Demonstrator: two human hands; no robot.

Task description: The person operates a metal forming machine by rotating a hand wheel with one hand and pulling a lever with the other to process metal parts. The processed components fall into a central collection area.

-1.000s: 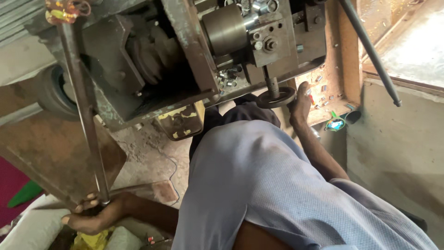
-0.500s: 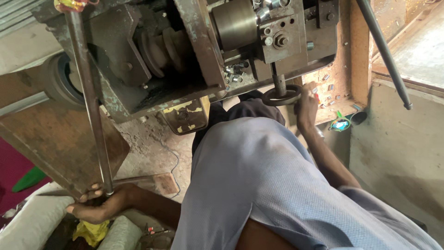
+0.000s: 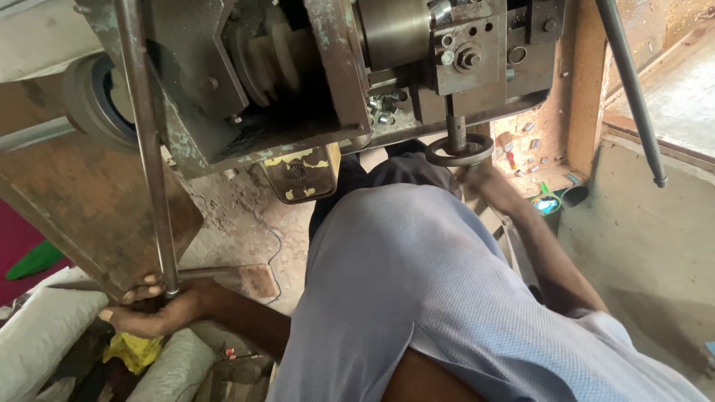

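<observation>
Left hand (image 3: 153, 309) gripping rod (image 3: 149, 149), right hand (image 3: 484, 182) at handwheel (image 3: 459, 151)

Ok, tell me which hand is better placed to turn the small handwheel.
The right. The right hand lies just beside the handwheel, though blur hides any contact; the left hand is closed around the long metal rod, far off on the other side.
</observation>
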